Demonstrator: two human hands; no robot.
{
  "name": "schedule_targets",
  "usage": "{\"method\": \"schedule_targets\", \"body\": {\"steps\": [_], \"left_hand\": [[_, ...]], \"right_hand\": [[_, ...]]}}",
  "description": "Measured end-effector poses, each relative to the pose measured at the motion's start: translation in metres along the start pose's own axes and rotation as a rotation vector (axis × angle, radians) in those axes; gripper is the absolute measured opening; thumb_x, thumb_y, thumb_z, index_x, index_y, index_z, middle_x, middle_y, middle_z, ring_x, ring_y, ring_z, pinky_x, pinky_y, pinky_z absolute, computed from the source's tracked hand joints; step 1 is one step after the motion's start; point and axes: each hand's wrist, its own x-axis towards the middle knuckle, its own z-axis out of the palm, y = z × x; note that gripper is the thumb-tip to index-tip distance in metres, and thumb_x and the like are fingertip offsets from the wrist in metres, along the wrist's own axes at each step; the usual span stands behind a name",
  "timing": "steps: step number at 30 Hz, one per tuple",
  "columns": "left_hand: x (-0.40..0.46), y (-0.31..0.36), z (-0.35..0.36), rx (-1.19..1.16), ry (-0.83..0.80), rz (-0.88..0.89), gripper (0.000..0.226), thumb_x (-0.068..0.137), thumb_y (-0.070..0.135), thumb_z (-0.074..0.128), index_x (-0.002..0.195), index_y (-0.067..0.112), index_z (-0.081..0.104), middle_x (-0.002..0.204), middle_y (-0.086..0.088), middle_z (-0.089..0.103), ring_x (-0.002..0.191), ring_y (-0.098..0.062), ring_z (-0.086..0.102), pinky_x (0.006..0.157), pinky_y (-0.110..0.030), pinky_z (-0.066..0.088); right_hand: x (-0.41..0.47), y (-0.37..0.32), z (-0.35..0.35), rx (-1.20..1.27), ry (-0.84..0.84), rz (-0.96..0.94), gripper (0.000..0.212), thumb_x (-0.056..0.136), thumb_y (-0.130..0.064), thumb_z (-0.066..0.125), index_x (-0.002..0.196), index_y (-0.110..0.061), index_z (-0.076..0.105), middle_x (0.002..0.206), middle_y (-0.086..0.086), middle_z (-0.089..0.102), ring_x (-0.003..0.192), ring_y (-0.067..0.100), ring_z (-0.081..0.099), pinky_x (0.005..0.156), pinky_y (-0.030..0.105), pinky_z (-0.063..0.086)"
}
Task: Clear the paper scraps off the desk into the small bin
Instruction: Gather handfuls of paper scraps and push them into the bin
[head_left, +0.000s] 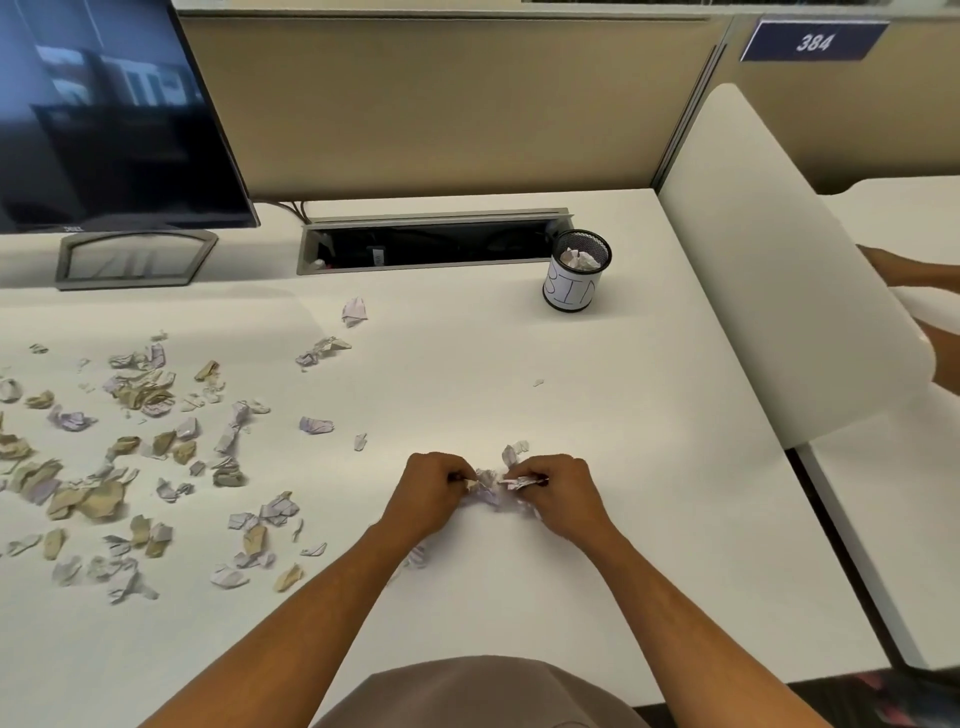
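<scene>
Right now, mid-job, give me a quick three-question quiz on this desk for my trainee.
1. True or false: the small bin already holds crumpled paper.
2. Where does most of the loose scrap pile lie? A) left of the hands B) right of the hands C) behind the bin
3. What are the left hand and right hand doing?

Key: 1 true. 2 A. 3 Both are closed on a small clump of scraps, gathered between them on the desk.
</scene>
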Motion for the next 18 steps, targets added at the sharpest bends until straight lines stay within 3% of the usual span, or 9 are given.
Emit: {"method": "schedule_targets", "body": {"steps": [4, 7, 10, 15, 18], "left_hand": [[0.012, 0.01, -0.008, -0.18, 0.024, -0.063, 0.012, 0.08, 0.002, 0.07, 0.08, 0.012, 0.078, 0.07, 0.004, 0.071, 0.057, 0.003, 0.058, 0.055, -0.005, 0.038], [0.029, 0.024, -0.015, -0.331, 0.026, -0.093, 0.006, 0.079, 0.007, 0.076, 0.079, 0.013, 0.077, 0.073, 0.001, 0.074, 0.066, -0.007, 0.066, 0.063, -0.017, 0.049], [0.05, 0.046, -0.023, -0.464, 0.037, -0.085, 0.006, 0.079, 0.005, 0.076, 0.079, 0.011, 0.076, 0.076, -0.004, 0.075, 0.067, -0.008, 0.069, 0.066, -0.019, 0.051], [0.097, 0.084, -0.034, -0.581, 0.04, -0.051, 0.002, 0.082, 0.01, 0.074, 0.081, 0.012, 0.075, 0.082, -0.005, 0.076, 0.071, -0.011, 0.068, 0.064, -0.023, 0.049], [0.129, 0.107, -0.039, -0.593, 0.054, -0.013, 0.004, 0.082, 0.013, 0.074, 0.084, 0.01, 0.074, 0.087, -0.004, 0.077, 0.071, -0.011, 0.066, 0.066, -0.03, 0.048]], "right_hand": [[0.01, 0.0, -0.02, 0.262, 0.057, 0.094, 0.01, 0.078, -0.007, 0.075, 0.082, -0.016, 0.077, 0.067, 0.004, 0.072, 0.057, 0.014, 0.064, 0.058, 0.024, 0.05], [0.021, -0.001, -0.034, 0.436, 0.118, 0.098, 0.012, 0.076, -0.002, 0.076, 0.081, -0.013, 0.077, 0.077, 0.006, 0.075, 0.07, 0.015, 0.068, 0.069, 0.025, 0.052], [0.034, -0.006, -0.05, 0.617, 0.172, 0.108, 0.012, 0.075, 0.003, 0.075, 0.082, -0.007, 0.076, 0.086, 0.011, 0.075, 0.08, 0.018, 0.069, 0.081, 0.033, 0.053], [0.054, -0.016, -0.081, 0.772, 0.227, 0.08, 0.014, 0.078, 0.005, 0.071, 0.089, -0.004, 0.074, 0.086, 0.007, 0.075, 0.078, 0.012, 0.069, 0.074, 0.02, 0.051], [0.065, -0.012, -0.097, 0.827, 0.243, 0.092, 0.016, 0.08, 0.003, 0.07, 0.088, -0.01, 0.075, 0.086, 0.004, 0.075, 0.079, 0.012, 0.068, 0.081, 0.023, 0.05]]}}
